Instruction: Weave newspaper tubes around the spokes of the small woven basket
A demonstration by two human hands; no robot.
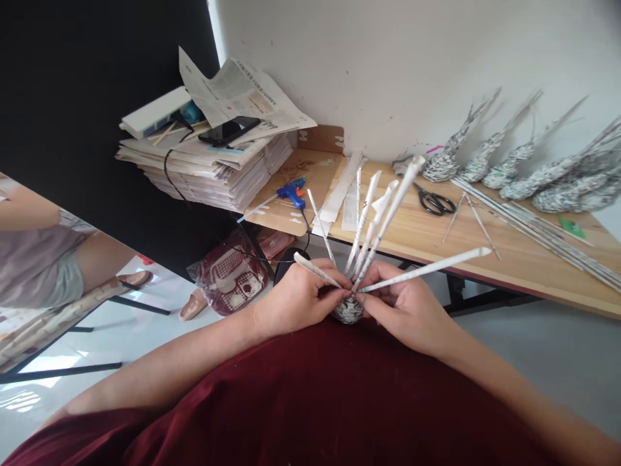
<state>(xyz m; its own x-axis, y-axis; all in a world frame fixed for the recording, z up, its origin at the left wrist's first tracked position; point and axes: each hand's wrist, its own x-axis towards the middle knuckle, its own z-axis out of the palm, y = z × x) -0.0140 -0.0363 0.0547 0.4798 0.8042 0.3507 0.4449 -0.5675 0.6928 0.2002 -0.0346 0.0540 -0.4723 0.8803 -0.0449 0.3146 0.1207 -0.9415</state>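
A small, rounded, grey-and-white base woven from printed paper (pixel 348 312) sits between the hands (pixel 301 294), its lower curve showing beneath the fingertips. Slender white rolled-paper sticks (pixel 362 217) fan out from its top. Several rise steeply, the longest leaning right to a wide, open end; one tilts low to the right, nearly level, and a shorter one slants up to the left.

Rough paper is shown by the woven piece (pixel 349 312) at five o'clock, smoother paper by its rods (pixel 361 223). Smooth wood is seen in the table (pixel 526 252) at three, plastic in the glue gun (pixel 292 192) at eleven, matt cloth in the garment (pixel 339 401) at six.
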